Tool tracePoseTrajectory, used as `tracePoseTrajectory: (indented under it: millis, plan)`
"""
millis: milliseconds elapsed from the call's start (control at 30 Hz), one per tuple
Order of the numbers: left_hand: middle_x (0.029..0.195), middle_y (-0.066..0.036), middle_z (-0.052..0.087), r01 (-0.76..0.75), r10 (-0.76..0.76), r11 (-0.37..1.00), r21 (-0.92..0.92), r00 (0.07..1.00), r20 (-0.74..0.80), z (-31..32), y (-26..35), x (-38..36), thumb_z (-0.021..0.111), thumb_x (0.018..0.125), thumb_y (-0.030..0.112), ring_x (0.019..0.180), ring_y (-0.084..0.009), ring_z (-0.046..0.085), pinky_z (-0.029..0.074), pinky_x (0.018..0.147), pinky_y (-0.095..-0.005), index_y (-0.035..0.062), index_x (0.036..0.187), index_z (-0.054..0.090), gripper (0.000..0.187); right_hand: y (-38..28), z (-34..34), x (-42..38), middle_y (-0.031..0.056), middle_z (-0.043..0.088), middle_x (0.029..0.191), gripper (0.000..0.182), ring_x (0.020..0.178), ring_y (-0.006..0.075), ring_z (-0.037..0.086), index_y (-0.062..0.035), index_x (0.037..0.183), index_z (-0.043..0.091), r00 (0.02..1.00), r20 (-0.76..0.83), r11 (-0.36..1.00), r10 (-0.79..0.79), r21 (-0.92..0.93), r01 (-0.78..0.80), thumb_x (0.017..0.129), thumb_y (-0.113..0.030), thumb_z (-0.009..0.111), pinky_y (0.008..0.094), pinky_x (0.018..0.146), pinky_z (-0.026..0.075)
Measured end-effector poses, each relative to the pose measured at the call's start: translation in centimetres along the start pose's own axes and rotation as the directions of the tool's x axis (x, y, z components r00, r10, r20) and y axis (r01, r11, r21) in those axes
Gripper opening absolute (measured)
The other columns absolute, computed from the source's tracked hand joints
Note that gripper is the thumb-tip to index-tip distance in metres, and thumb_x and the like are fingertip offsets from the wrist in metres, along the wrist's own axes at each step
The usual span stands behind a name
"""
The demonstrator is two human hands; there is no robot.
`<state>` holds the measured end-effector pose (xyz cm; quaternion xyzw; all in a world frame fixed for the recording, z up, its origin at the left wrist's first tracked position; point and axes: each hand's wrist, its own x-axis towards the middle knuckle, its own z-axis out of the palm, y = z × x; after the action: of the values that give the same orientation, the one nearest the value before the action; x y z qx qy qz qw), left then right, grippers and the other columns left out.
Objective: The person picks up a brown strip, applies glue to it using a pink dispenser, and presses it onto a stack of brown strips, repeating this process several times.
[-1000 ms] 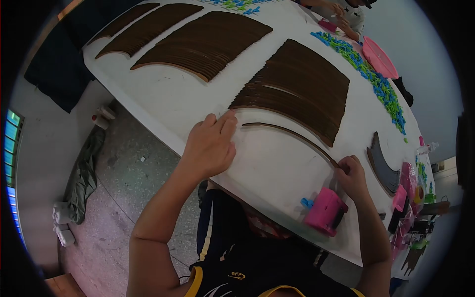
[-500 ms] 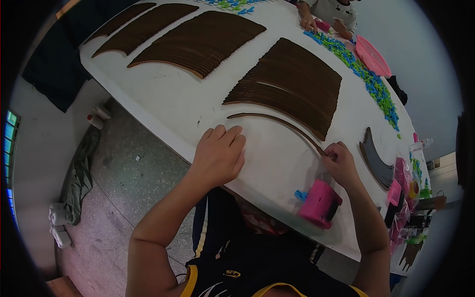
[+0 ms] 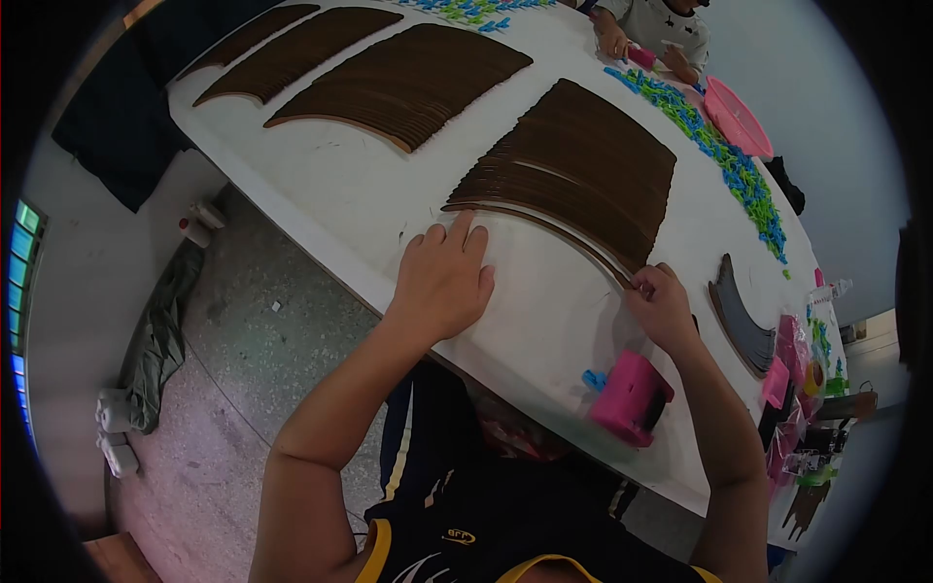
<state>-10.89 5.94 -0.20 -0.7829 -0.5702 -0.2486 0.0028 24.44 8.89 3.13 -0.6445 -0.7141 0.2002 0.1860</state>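
On the white table [image 3: 340, 194], a thin curved brown strip [image 3: 554, 230] lies along the lower edge of a fan-shaped set of brown strips [image 3: 593, 155], with a narrow gap toward its right part. My right hand [image 3: 663, 303] pinches the strip's right end between thumb and fingers. Near the strip's left end is my left hand [image 3: 442, 282], its fingers apart, with a fingertip touching or almost touching the strip. A pink box [image 3: 630, 400] with a blue clip [image 3: 594, 380] beside it stands below my right hand.
More brown strip sets [image 3: 403, 83] lie at the upper left. Dark curved strips [image 3: 741, 321] lie on the right, near pink items in plastic. Blue and green clips [image 3: 714, 146] line the far edge by a pink basket [image 3: 737, 119]. Another person [image 3: 661, 29] sits across the table.
The thin strip has moved up against the strip set, its left end now close to it. My left hand has moved up to that end; my right hand has shifted slightly up with the other.
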Motion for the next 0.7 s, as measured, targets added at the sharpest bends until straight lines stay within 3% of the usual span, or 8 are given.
tracePoseTrajectory:
  millis: [300, 500, 700]
  plan:
    - [0.151, -0.021, 0.058, -0.009, 0.009, 1.000, -0.002, 1.000, -0.010, 0.1, -0.2, 0.0, 0.068, 0.095, 0.026, 0.112, -0.0368, 0.064, 0.053, 0.096, -0.0514, 0.0013, 0.132, 0.062, 0.045, -0.3, 0.1, 0.2, 0.0140, 0.062, 0.097, 0.017, 0.083, 0.0273, 0.064, 0.0012, 0.096, 0.071, 0.999, -0.029, 0.999, 0.021, -0.033, -0.022, 0.087, -0.012, 0.074, 0.0400, 0.076, 0.054]
    - [0.147, -0.018, 0.061, -0.042, 0.042, 0.999, -0.002, 0.999, -0.012, 0.1, -0.2, -0.2, 0.071, 0.093, 0.026, 0.111, -0.0346, 0.063, 0.052, 0.097, -0.0494, 0.0020, 0.125, 0.065, 0.040, -1.2, -1.0, -1.3, 0.0133, 0.061, 0.099, 0.023, 0.081, 0.0266, 0.063, -0.0011, 0.105, 0.069, 0.996, -0.094, 0.998, -0.002, -0.063, -0.004, 0.087, -0.014, 0.076, 0.0397, 0.075, 0.055]
    - [0.141, -0.015, 0.064, -0.192, 0.200, 0.975, -0.113, 0.978, 0.065, 0.6, 2.8, 0.8, 0.073, 0.092, 0.023, 0.109, -0.0328, 0.064, 0.054, 0.094, -0.0482, 0.0032, 0.119, 0.066, 0.034, -1.9, -4.1, -3.7, 0.0121, 0.061, 0.100, 0.031, 0.082, 0.0257, 0.065, -0.0045, 0.115, 0.070, 0.996, 0.001, 0.994, -0.089, -0.059, 0.089, 0.089, -0.019, 0.078, 0.0391, 0.078, 0.057]
